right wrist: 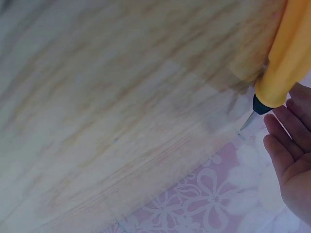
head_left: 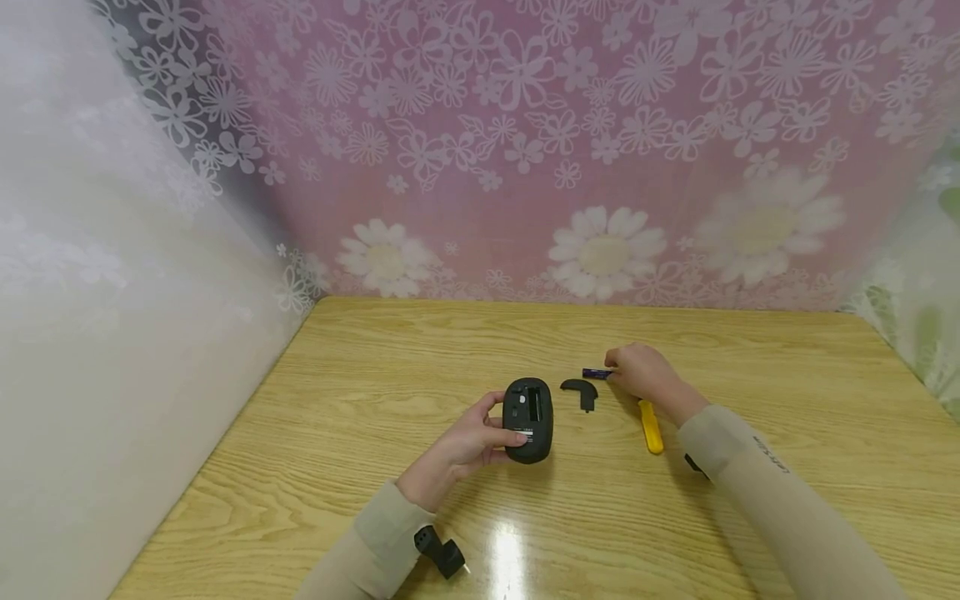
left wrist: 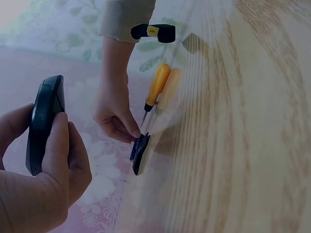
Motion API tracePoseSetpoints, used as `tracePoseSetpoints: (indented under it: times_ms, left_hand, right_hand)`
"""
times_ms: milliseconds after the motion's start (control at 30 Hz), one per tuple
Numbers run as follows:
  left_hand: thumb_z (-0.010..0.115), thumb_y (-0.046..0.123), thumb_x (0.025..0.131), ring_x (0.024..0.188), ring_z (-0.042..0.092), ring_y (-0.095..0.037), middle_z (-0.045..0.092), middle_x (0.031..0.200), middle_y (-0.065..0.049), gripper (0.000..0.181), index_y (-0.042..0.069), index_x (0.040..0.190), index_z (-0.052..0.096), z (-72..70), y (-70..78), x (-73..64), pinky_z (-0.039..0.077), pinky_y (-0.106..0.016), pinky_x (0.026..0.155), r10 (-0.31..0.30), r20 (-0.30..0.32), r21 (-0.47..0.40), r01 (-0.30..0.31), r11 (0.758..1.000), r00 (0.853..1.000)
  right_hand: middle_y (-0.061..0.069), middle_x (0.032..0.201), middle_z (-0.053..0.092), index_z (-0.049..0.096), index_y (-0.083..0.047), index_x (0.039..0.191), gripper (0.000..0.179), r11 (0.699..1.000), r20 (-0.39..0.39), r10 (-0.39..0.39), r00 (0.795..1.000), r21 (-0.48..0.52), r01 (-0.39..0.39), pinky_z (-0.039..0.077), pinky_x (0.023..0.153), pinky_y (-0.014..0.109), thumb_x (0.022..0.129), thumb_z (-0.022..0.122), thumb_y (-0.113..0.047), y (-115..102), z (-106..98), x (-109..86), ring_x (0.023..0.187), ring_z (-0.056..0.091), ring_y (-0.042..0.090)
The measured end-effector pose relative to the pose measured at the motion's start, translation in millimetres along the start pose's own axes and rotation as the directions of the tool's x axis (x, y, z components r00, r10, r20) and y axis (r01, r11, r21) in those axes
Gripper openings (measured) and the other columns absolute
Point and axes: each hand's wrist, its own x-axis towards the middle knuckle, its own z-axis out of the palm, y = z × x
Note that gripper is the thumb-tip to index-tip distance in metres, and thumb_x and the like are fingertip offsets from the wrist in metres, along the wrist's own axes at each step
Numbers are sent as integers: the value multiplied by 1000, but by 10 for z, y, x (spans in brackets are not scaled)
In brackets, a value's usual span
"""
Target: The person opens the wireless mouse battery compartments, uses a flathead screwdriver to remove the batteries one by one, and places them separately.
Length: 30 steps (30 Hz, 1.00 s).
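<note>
My left hand (head_left: pixel 474 435) grips a black computer mouse (head_left: pixel 528 450) with its underside up, the thumb lying across its lower part. A long battery slot shows in the mouse's underside. My right hand (head_left: pixel 647 372) reaches down to the table farther back, its thumb and fingertips pinching one end of a dark blue battery (head_left: pixel 595 374). Just in front of the battery lies a black T-shaped mouse cover (head_left: pixel 581 392); the two overlap in the left wrist view. The right wrist view shows the fingers (right wrist: pixel 286 141) curved, with the battery hidden.
A screwdriver with a yellow handle (head_left: pixel 651 428) lies on the table just below my right wrist. The wood-grain table (head_left: pixel 420 350) ends at a pink flowered curtain (head_left: pixel 480 208) behind. A pale wall (head_left: pixel 150 292) borders the left side.
</note>
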Motion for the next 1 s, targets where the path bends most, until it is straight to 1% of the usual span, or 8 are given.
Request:
tracePoseSetpoints:
  times_ms: [233, 367, 500, 600, 733, 867, 1000]
  left_hand:
    - [57, -12, 75, 83, 61, -26, 60, 94, -18, 62, 6, 129, 31, -7, -13, 5, 52, -37, 69, -1, -1, 9, 1, 1000, 1000]
    - [57, -12, 75, 83, 61, -26, 59, 95, -20, 64, 6, 130, 30, -12, -13, 7, 52, -38, 71, -4, 4, 1, 4, 1000, 1000]
    - [57, -12, 75, 84, 61, -27, 57, 97, -21, 68, 7, 133, 27, -3, -2, -2, 51, -39, 72, -5, -2, -4, 5, 1000, 1000]
    - [58, -12, 75, 84, 61, -28, 57, 97, -21, 67, 7, 132, 28, 9, -5, -6, 51, -39, 72, -6, -14, 6, 6, 1000, 1000]
    - [58, -13, 75, 85, 60, -29, 58, 97, -22, 65, 6, 130, 30, 21, -9, -8, 51, -41, 72, -4, -27, 19, 4, 1000, 1000]
    - [58, -13, 74, 86, 60, -30, 58, 99, -22, 66, 6, 131, 29, 24, -12, -5, 50, -42, 73, 4, -29, 35, -3, 999, 1000]
    - [59, -12, 74, 86, 60, -30, 58, 100, -22, 69, 7, 132, 28, 25, -19, 4, 50, -42, 73, 9, -29, 66, -7, 998, 1000]
  right_hand:
    - [15, 90, 63, 64, 1, 96, 18, 1000, 14, 6, 1000, 11, -6, 50, 66, 38, 79, 64, -6, -7, 13, 9, 79, 59, 26]
    - [15, 90, 63, 63, 2, 97, 20, 1000, 6, 6, 1000, 5, -6, 50, 66, 39, 80, 64, -9, -22, -20, -8, 79, 59, 27]
    - [16, 92, 62, 61, 2, 102, 26, 1000, -11, 24, 1000, -8, -24, 50, 65, 40, 82, 63, -15, -52, -85, -60, 78, 59, 27]
    - [18, 97, 61, 59, 4, 107, 34, 999, -32, 37, 999, -30, -38, 49, 67, 42, 83, 61, -20, -91, -126, -131, 80, 59, 29]
    - [23, 106, 57, 56, 7, 113, 42, 998, -60, 43, 997, -47, -46, 46, 76, 48, 85, 59, -24, -173, -179, -260, 92, 55, 35]
    - [27, 114, 51, 51, 8, 118, 47, 998, -61, 55, 997, -20, -56, 41, 83, 52, 86, 57, -27, -254, -216, -404, 103, 48, 41]
    - [30, 122, 43, 44, 9, 123, 54, 998, -65, 67, 996, -6, -67, 35, 88, 55, 87, 55, -30, -316, -227, -525, 111, 39, 44]
